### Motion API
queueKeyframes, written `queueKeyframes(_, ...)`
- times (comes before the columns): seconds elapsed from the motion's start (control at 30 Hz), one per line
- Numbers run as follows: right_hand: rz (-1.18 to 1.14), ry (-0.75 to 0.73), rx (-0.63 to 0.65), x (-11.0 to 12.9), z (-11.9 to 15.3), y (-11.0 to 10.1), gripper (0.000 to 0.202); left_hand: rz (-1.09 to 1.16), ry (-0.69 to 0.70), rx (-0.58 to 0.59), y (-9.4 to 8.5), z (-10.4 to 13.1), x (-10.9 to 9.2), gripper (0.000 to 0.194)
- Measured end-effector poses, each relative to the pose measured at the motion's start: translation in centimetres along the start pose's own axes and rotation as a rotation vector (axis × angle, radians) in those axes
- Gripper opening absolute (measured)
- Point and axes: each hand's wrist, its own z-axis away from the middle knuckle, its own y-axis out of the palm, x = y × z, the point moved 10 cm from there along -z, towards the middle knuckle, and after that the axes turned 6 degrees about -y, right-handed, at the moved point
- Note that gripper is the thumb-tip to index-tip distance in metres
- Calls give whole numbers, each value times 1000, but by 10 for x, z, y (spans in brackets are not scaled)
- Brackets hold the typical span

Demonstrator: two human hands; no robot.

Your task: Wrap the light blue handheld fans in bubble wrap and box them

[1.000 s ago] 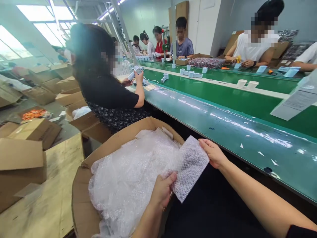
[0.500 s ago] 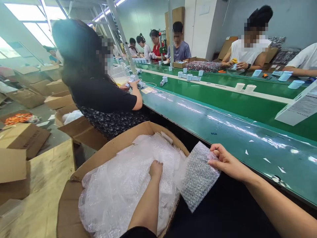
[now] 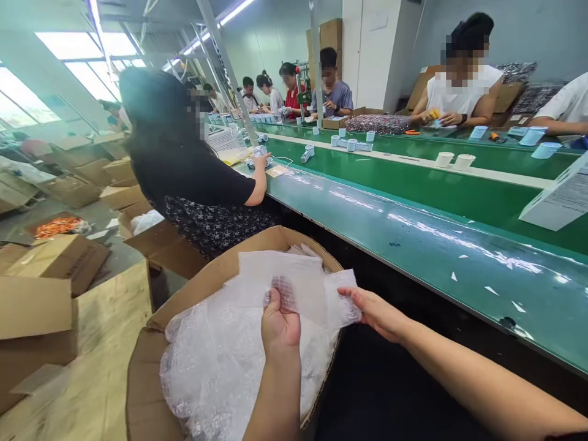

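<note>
Head view: two clear bubble-wrap sheets, over and beside an open carton point(image 3: 206, 282).
Left hand point(image 3: 281, 331): pinched the nearer sheet point(image 3: 257, 275) low, thumb in front, bulk extending beyond the grip, probably to keep it spread. Right hand point(image 3: 383, 315): fingers touched the outer sheet point(image 3: 337, 306) at its far side; whether they were closed, could not tell.

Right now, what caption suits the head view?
Left hand and right hand handle bubble wrap above a carton beside a green worktop.
</note>
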Motion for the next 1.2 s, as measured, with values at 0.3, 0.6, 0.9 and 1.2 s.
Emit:
queueKeyframes(0.3,152,-274,-228,29,1,10,42,-22,-99,-29,-8,18,46,23)
queueKeyframes(0.6,161,-244,-380,19,9,-27,48,-127,-29,-32,-15,-7,18,19)
queueKeyframes(0.9,252,-344,-598,50,38,-82,36,-742,-69,-79,-87,-53,21,13)
queueKeyframes(1.2,1016,-144,-142,54,70,-108,37,-1451,182,83,-19,-147,71,30)
